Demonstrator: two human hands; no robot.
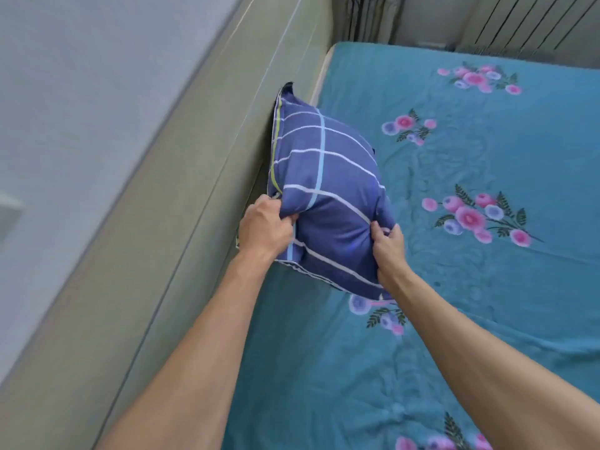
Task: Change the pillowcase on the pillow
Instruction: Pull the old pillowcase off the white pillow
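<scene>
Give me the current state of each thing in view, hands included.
Pillow: in a blue checked pillowcase, tilted up on edge, leaning against the headboard, near end gripped.
Left hand: closed on the pillow's near left corner.
Right hand: closed, pinching the near right edge.
Bedsheet: teal floral, spread over the bed, lightly wrinkled.

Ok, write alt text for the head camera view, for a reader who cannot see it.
Two bare hands, left hand and right hand, grip the near end of a blue checked pillow propped against a beige headboard. It rests on a teal floral bedsheet.
</scene>
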